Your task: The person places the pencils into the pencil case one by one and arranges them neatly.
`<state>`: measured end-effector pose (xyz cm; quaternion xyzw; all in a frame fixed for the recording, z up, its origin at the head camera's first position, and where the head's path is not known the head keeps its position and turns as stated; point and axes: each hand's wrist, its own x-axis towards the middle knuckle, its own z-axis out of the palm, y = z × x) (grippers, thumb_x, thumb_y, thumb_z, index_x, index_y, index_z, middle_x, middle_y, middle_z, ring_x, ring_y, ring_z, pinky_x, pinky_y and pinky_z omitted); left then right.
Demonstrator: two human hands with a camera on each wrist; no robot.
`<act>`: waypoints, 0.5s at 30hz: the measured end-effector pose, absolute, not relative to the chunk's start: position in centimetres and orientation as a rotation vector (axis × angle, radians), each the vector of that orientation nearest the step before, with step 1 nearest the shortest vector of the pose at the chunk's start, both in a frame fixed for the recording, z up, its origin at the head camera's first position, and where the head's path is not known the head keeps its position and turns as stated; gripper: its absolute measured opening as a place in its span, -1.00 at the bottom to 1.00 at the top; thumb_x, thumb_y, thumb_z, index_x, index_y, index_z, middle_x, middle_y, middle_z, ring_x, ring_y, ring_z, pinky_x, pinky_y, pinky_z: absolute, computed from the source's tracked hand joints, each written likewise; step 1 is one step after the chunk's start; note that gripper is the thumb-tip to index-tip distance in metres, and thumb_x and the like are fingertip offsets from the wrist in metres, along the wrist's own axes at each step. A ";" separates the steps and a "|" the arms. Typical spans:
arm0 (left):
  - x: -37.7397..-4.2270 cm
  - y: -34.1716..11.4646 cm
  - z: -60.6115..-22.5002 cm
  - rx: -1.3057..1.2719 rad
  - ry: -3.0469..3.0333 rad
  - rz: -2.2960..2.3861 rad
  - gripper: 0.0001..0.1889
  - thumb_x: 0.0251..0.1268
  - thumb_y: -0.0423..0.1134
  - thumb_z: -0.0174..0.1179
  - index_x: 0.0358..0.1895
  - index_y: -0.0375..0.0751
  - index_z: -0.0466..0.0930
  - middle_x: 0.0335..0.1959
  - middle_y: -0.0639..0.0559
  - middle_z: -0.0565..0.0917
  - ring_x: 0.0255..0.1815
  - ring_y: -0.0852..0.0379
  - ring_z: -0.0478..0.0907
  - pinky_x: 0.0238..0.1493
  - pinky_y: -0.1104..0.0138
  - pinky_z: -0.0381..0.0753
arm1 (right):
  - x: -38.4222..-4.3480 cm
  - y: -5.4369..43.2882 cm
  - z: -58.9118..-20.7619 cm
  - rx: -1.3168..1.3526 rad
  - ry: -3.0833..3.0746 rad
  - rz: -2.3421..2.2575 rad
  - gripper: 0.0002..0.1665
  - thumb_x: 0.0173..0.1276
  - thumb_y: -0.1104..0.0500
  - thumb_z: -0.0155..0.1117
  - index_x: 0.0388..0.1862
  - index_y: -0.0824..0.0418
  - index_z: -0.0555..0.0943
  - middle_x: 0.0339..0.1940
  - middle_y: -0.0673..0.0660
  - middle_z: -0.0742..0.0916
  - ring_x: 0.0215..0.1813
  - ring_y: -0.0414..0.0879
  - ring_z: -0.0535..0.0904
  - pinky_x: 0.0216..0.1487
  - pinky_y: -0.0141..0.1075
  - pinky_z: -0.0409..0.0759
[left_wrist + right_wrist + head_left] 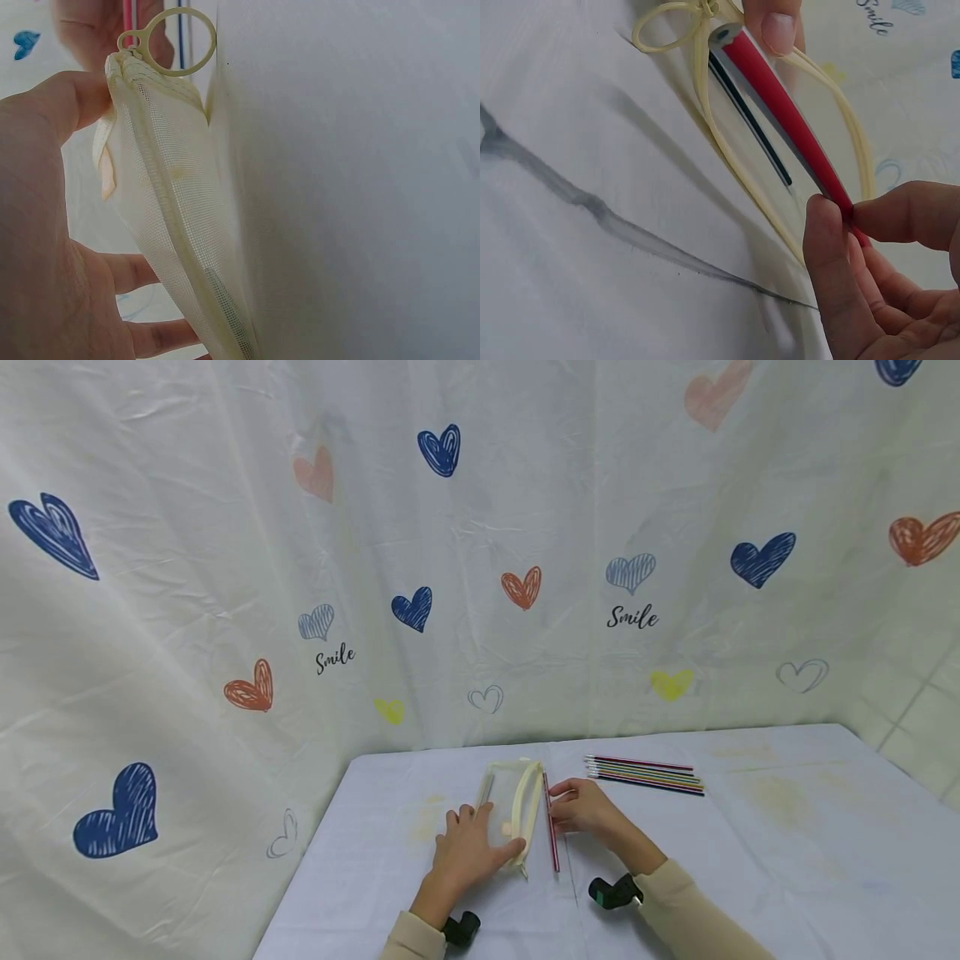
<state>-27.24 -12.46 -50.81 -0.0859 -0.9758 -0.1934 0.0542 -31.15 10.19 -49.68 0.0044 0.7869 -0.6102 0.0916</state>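
Left hand (468, 852): grip spans the pale mesh pouch (504, 785), thumb at the zip end, fingers at the far side. Pouch on the white-covered bench (825, 843), zip mouth parted; a dark slim item (750, 116) shows inside, likely a pencil. Ring pull (214, 41) hangs at the near end of the zip.

Right hand (581, 807): grip closed on one red pencil (780, 105), pinched between thumb and fingers. Pencil lies alongside the pouch's right edge, outside it, blunt end toward the person; contact with pouch cannot be told.

Row of striped pencils (645, 774) lies side by side on bench, beyond and right of right hand. Heart-printed cloth (555, 660) hangs behind.
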 end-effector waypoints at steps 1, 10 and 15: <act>-27.3 -12.5 -50.8 -0.260 -2.963 -0.587 -0.06 0.08 0.51 0.23 0.42 -0.07 0.45 0.16 -0.21 0.51 0.16 -0.18 0.38 -0.09 -0.23 0.49 | -31.1 10.0 -49.7 0.018 2.334 -1.818 -0.57 0.31 0.37 0.33 0.14 0.43 0.53 -0.21 0.25 0.70 -0.36 -0.08 0.68 -0.26 -0.19 0.76; -27.2 -12.4 -50.8 -0.267 -2.960 -0.582 -0.05 0.08 0.51 0.22 0.41 -0.09 0.45 0.17 -0.22 0.51 0.17 -0.19 0.38 -0.07 -0.24 0.49 | -31.2 8.8 -49.5 0.054 2.307 -1.854 -0.58 0.32 0.40 0.31 0.15 0.45 0.52 -0.23 0.25 0.70 -0.38 -0.09 0.69 -0.28 -0.21 0.75; -27.3 -12.5 -50.9 -0.266 -2.969 -0.598 -0.05 0.10 0.51 0.22 0.42 -0.09 0.45 0.19 -0.22 0.50 0.18 -0.19 0.37 -0.05 -0.26 0.48 | -31.3 8.4 -49.2 0.085 2.276 -1.855 -0.56 0.34 0.37 0.32 0.18 0.44 0.52 -0.17 0.27 0.72 -0.36 -0.09 0.70 -0.24 -0.20 0.76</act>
